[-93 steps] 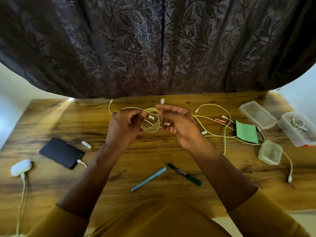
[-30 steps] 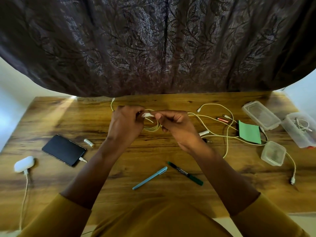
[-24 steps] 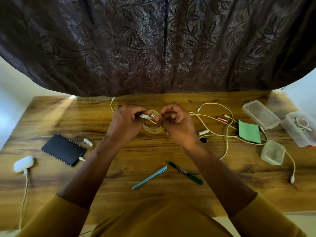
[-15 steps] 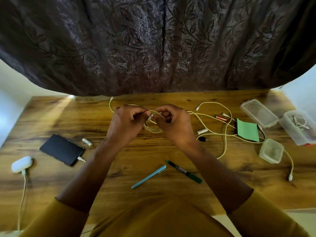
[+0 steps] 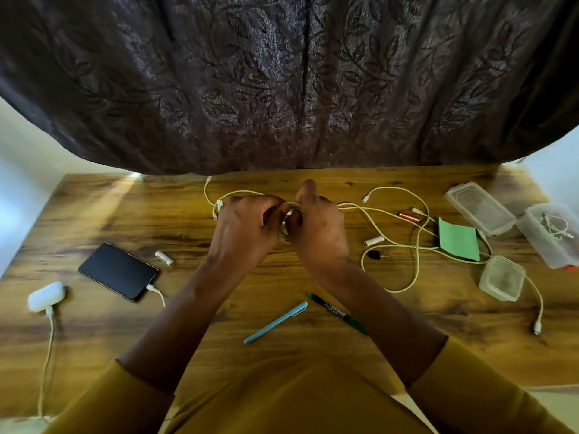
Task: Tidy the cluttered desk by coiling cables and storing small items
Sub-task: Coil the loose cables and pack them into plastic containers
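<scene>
Hands meet above the far middle of the table: your left hand and right hand sit knuckle to knuckle, both with fingers curled and clamped on the small coil of pale cable caught between them. Coil mostly hidden by fingers; only a loop and a short pale plug end show in the gap. Cable tail runs out rightward from your right hand, long axis roughly along the table's width, then wanders through loose loops toward the green card and the small tub. A second strand arcs off left of your left hand toward the curtain. So the slack to be gathered lies on the right-hand side, nearer your right hand; likely the left holds the coil while the right feeds. Open container with a stored cable stands at far right, well apart from your grip.
</scene>
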The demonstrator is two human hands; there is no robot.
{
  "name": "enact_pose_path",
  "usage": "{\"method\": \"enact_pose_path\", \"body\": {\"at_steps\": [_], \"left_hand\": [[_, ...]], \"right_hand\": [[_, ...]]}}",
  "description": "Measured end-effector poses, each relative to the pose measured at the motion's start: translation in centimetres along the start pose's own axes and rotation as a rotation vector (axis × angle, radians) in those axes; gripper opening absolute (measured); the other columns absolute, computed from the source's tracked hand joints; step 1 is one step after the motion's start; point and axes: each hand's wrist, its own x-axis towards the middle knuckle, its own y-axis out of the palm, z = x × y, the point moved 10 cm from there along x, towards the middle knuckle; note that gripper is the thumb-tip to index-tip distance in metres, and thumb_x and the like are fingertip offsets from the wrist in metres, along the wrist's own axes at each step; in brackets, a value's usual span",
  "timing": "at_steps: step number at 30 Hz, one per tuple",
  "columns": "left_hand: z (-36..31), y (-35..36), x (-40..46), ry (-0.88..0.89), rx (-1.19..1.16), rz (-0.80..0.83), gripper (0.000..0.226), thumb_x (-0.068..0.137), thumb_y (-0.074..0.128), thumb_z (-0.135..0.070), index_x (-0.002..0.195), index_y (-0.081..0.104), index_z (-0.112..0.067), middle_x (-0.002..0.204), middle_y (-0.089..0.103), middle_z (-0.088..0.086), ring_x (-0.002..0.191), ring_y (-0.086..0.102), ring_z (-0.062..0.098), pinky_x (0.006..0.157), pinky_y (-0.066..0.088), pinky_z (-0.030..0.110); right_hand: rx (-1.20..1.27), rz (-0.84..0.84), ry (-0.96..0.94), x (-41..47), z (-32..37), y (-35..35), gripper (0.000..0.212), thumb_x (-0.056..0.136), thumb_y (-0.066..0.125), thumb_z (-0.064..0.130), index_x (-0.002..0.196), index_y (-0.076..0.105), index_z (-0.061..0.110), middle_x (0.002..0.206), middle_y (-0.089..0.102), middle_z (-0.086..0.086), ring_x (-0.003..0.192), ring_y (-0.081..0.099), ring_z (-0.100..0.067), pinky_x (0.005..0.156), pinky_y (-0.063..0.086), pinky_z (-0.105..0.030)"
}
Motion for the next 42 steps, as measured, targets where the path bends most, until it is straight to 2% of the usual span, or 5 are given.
{"method": "enact_pose_path", "body": {"at_steps": [3, 11, 20, 29, 42], "left_hand": [[-0.1, 0.0, 0.0, -0.013, 0.033, -0.011, 0.015, 0.099, 0.068, -0.027, 0.092, 0.08, -0.02, 0.073, 0.072, -0.008, 0.06, 0.062, 0.006, 0.055, 0.05, 0.034], [3.5, 1.0, -0.1, -0.178, -0.129, 0.062, 0.016, 0.102, 0.064, -0.029, 0.106, 0.079, -0.025, 0.083, 0.077, -0.011, 0.071, 0.072, 0.006, 0.066, 0.061, 0.042], [5.5, 3.3, -1.2, -0.511, -0.822, 0.088, 0.03, 0.109, 0.047, -0.005, 0.128, 0.07, -0.008, 0.113, 0.077, 0.012, 0.104, 0.076, 0.026, 0.087, 0.064, 0.045], [7.1, 4.2, -2.1, -0.855, -1.19, -0.011, 0.018, 0.101, 0.058, -0.001, 0.118, 0.059, -0.008, 0.093, 0.078, 0.009, 0.087, 0.077, 0.024, 0.076, 0.065, 0.04], [5.1, 3.4, -1.7, -0.64, -0.981, 0.052, 0.029, 0.093, 0.072, -0.016, 0.116, 0.073, 0.002, 0.105, 0.078, 0.018, 0.1, 0.077, 0.029, 0.085, 0.064, 0.039]], "right_hand": [[0.077, -0.027, 0.038, 0.1, -0.9, -0.1, 0.024, 0.093, 0.068, 0.013, 0.104, 0.05, 0.023, 0.087, 0.067, 0.001, 0.074, 0.066, -0.018, 0.056, 0.044, -0.031], [1.076, 0.114, 0.335, -0.1, -3.6, 1.6, 0.017, 0.096, 0.072, 0.01, 0.112, 0.077, 0.01, 0.099, 0.08, -0.011, 0.082, 0.074, -0.018, 0.059, 0.055, -0.025], [1.302, 0.181, 0.432, -0.4, -4.7, 2.8, 0.023, 0.095, 0.068, 0.01, 0.117, 0.075, 0.01, 0.112, 0.078, -0.012, 0.099, 0.075, -0.031, 0.078, 0.058, -0.041], [1.414, 0.237, 0.367, -0.3, -3.2, 2.3, 0.029, 0.096, 0.066, 0.009, 0.124, 0.072, 0.008, 0.118, 0.076, -0.014, 0.094, 0.075, -0.023, 0.07, 0.06, -0.032], [1.361, 0.163, 0.373, -0.4, -3.7, 1.9, 0.028, 0.097, 0.068, 0.013, 0.124, 0.073, 0.01, 0.115, 0.077, -0.01, 0.092, 0.075, -0.022, 0.061, 0.058, -0.028]]}}
